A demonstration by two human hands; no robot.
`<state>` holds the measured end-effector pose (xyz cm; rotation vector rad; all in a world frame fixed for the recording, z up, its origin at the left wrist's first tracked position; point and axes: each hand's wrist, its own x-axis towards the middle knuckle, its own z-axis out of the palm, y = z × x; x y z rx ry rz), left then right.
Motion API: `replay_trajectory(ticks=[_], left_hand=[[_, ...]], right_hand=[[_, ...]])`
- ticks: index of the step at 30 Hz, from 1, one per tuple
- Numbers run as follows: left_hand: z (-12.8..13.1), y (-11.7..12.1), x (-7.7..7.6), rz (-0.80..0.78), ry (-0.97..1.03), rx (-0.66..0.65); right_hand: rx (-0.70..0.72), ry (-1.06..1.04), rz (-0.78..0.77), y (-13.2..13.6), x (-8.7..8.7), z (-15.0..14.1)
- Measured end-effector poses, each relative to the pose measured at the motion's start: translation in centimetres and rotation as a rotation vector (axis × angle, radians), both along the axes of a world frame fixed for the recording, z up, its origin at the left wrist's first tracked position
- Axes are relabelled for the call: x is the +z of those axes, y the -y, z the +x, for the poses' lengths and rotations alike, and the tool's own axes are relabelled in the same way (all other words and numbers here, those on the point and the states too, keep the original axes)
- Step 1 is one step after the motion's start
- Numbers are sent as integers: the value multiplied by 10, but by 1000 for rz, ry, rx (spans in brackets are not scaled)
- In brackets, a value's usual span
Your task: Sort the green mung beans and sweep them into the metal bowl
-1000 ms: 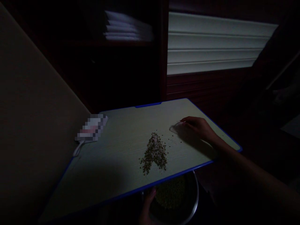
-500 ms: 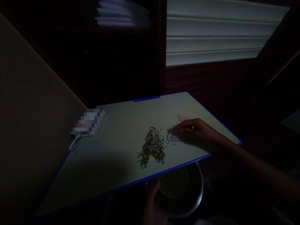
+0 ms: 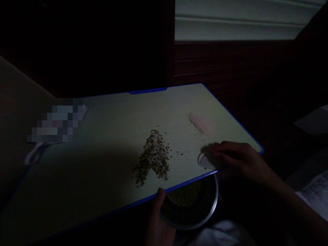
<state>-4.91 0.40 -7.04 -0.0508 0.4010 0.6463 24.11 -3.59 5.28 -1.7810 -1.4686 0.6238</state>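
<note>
My right hand [image 3: 238, 157] is at the front right of the white board [image 3: 112, 119] with the blue rim. Its fingers pinch a small, clear, curved-edged piece [image 3: 205, 161], which touches the board near the front edge; its exact kind is too dark to tell. To its left lies a loose pile of green beans [image 3: 153, 157] mixed with pale bits. Beyond the fingers sits a small heap of pale grains [image 3: 201, 123]. My left hand [image 3: 161, 215] grips the left rim of a metal bowl [image 3: 214, 208] under the board's edge, thumb up; green beans fill its bottom.
A blurred-out pouch-like item [image 3: 56, 123] with a white strap [image 3: 33, 153] lies at the board's left end. Behind stand dark wood panels [image 3: 205, 61] and a pale slatted panel [image 3: 230, 27]. Pale fabric [image 3: 222, 234] shows below the bowl.
My right hand has drawn the clear piece back toward the board's front edge, uncovering the heap of pale grains. My left hand stays at the bowl. The view has tilted down.
</note>
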Motion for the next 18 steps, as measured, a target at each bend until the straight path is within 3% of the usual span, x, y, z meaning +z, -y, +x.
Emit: replay_trajectory(ticks=[6, 12, 18], left_hand=[[-4, -3, -12, -45, 88, -192], [-7, 0, 1, -90, 16, -169], [-10, 1, 7, -116, -153, -145]], right_hand=[[201, -44, 80, 1, -3, -17], [39, 6, 133, -15, 5, -29], [9, 108, 146, -28, 3, -36]])
